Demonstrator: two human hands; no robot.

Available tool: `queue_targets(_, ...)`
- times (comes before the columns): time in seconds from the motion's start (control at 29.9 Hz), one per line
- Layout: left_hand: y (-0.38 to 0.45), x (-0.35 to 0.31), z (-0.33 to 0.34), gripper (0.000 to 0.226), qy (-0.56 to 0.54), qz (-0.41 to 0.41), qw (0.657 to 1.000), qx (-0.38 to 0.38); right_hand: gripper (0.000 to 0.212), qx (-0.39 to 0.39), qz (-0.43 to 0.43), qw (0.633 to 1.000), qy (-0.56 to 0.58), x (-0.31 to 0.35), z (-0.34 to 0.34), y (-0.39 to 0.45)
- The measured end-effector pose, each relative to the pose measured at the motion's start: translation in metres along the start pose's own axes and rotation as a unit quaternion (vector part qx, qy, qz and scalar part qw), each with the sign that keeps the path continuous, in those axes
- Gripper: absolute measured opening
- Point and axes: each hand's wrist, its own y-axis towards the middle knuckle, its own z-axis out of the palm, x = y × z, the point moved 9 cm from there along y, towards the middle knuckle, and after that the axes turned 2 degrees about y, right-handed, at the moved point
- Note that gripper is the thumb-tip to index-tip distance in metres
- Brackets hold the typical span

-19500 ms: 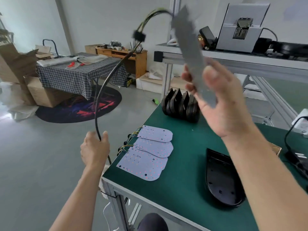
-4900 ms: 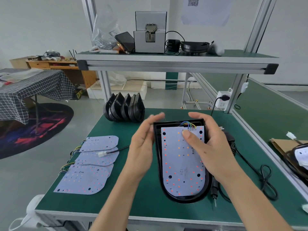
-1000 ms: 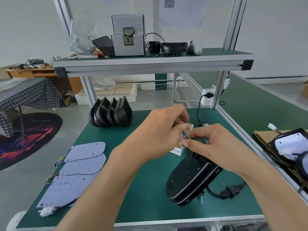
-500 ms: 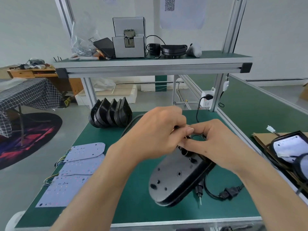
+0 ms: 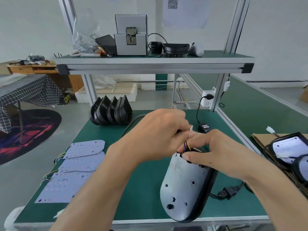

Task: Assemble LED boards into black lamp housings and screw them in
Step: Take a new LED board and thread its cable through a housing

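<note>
Pinched the coloured wires [image 5: 186,145] in the curled fingers of the left hand [image 5: 160,135], right at the narrow end of the lamp housing [image 5: 183,185]. Clamped that same end with the right hand [image 5: 216,154], thumb pressed on the grey back, fingers curled behind the rim. Met fingertip to fingertip over the wire exit, with neither hand nearer than the other.

Held the housing tilted, back upward, above the green bench [image 5: 141,189]. Ran its long axis from the fingers straight down toward the body, rounded end lowest and closest to the bench edge. Could not see any LED board inside from this side. Judged the coming move to turn on wire slack, fed or drawn along that axis through the end under the fingertips.

Counted one housing in hand. Counted four or five spare housings [image 5: 111,110] on edge beyond and left of the fingers, too overlapped to separate surely. Counted three loose LED boards [image 5: 83,147] lying flat well to the left of the fingers. Counted at least two fitted lamp units [image 5: 290,147] far to the right, cut off by the frame edge.
</note>
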Motion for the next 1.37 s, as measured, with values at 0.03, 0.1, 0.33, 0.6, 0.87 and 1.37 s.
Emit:
queue_targets(0.03,0.0,0.0,0.001,0.048,0.003,-0.001,1.0,0.001,0.013,0.001,0.002,1.0,-0.005,-0.001,0.0,0.0)
queue_targets(0.1,0.001,0.002,0.003,0.048,0.005,-0.003,1.0,0.0,0.012,0.005,0.003,1.0,-0.013,-0.002,0.001,0.001)
queue_targets(0.33,-0.005,0.019,0.006,0.045,-0.026,-0.07,0.997,-0.01,0.017,-0.037,-0.03,0.984,-0.17,0.011,0.003,0.0)
queue_targets(0.6,-0.007,0.016,-0.018,0.042,-0.03,-0.099,0.992,-0.077,0.049,-0.356,-0.085,0.922,-0.128,0.039,0.005,-0.02)
queue_targets(0.87,-0.015,0.017,-0.031,0.047,-0.075,-0.112,0.98,-0.143,0.026,-0.376,-0.053,0.925,-0.009,0.031,0.023,-0.015)
queue_targets(1.37,-0.022,0.028,-0.022,0.043,-0.089,-0.132,0.978,-0.132,0.012,-0.287,-0.024,0.957,-0.031,0.016,0.028,-0.011)
